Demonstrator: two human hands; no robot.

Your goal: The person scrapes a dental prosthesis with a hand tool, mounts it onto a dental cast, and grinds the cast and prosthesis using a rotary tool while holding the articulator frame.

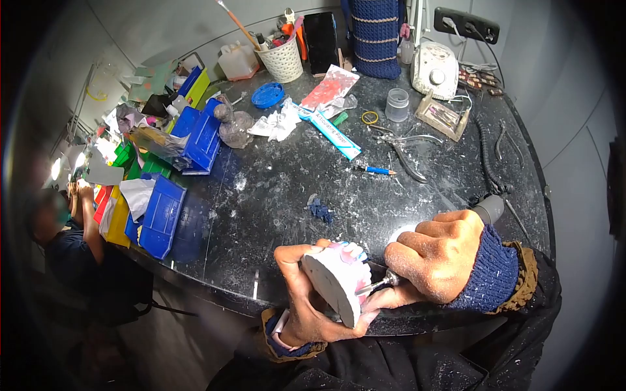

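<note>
Clasps a plaster dental model [330, 287] at the near edge of the black table [248, 195], with the left hand [301, 298] half open and curled round its base. Grips a rotary handpiece [391, 278] in the closed right hand [433, 254], with the bit against the model's pink, toothed side. Shows at the back a white openwork cup [282, 60] packed with a brush and orange-handled tools, beside a translucent jug [237, 62] with pinkish liquid low inside. Includes, farther right, a clear plastic cup [397, 105], too see-through to read for contents, and a shallow tray [443, 117] bearing slender metal pieces. Has papers in the front blue bin [163, 218] and yellow bin [117, 218] at left. Hides most of the handpiece inside the right fist, and part of a pale round object [403, 233] behind it. Blurs into glare around another person [72, 228] at far left.
</note>
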